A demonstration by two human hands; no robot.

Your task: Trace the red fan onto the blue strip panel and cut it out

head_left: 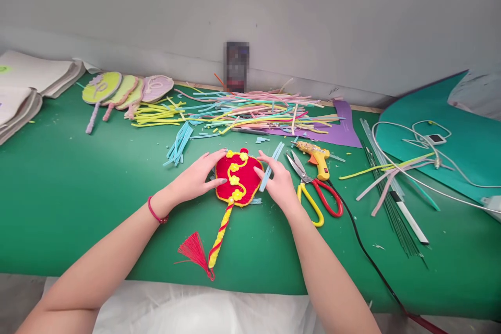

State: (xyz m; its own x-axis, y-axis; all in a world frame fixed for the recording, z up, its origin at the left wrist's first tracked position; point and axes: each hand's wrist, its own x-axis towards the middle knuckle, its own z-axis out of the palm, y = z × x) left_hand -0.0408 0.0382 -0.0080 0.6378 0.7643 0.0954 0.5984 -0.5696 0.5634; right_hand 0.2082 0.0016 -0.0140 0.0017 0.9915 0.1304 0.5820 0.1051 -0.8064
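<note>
A green felt-like table cover (70, 193) fills the view, with wide bare room on the left side and along the near edge, where a white cloth hangs. At the far left lie stacked pale pads (27, 88). Beside them, a row of flat pastel fans (125, 88) rests near the grey wall.

The left hand (195, 180) (a red cord bracelet (155, 214) at its wrist) lies with fingers loosely spread, fingertips touching the left rim of a red fan ornament (238, 177). The ornament lies flat at the middle of the table: a rounded, fuzzy red face edged in yellow, with a yellow curl and small flowers. Its twisted yellow-and-red handle (219, 237) points toward the near edge and ends in a red tassel (193, 250).

Behind it sprawls a heap of fuzzy coloured stems (250, 112). The right hand (278, 183) touches the ornament's right rim with fingers extended, not closed; its thumb seems hidden.

Just right lie scissors (313, 193) and a yellow glue gun (318, 156), then thin green wires (395, 214), a white cable (410, 167) and a teal sheet (450, 146), crowding that side.
</note>
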